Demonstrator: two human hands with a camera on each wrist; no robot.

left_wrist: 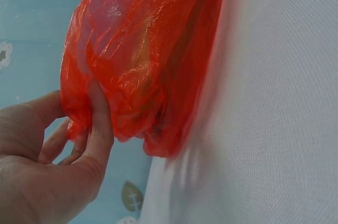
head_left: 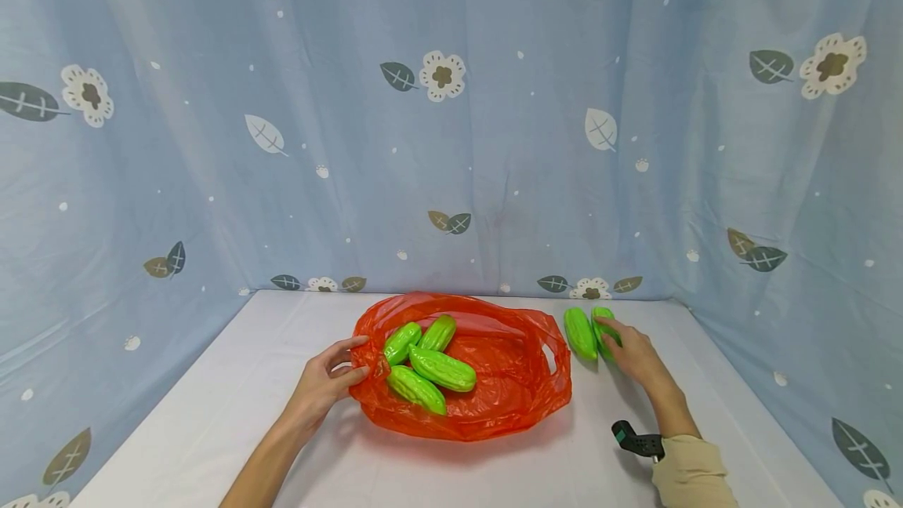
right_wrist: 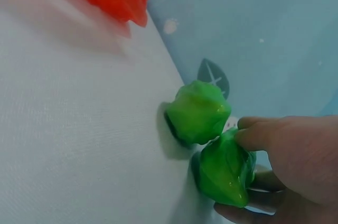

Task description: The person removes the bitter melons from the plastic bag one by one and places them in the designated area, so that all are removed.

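Note:
A red plastic bag (head_left: 487,422) lies spread wide on the table, with several green bitter melons (head_left: 443,369) in its left half. At the bag's left rim, my left hand (head_left: 328,375) pinches the thin plastic between thumb and fingers; the left wrist view shows the bag (left_wrist: 132,49) bulging above that hand (left_wrist: 58,166). Right of the bag are two more bitter melons, side by side. My right hand (head_left: 631,350) grips the farther-right bitter melon (right_wrist: 224,168), thumb on one side and fingers on the other. The other melon (head_left: 581,333) lies close against it.
A white-covered table (head_left: 522,469) carries everything. Blue patterned curtains (head_left: 494,179) stand along its back and sides. A black device (head_left: 635,441) is strapped at my right wrist, by a beige sleeve (head_left: 691,473). The bag's handle hole (head_left: 549,359) faces the two melons.

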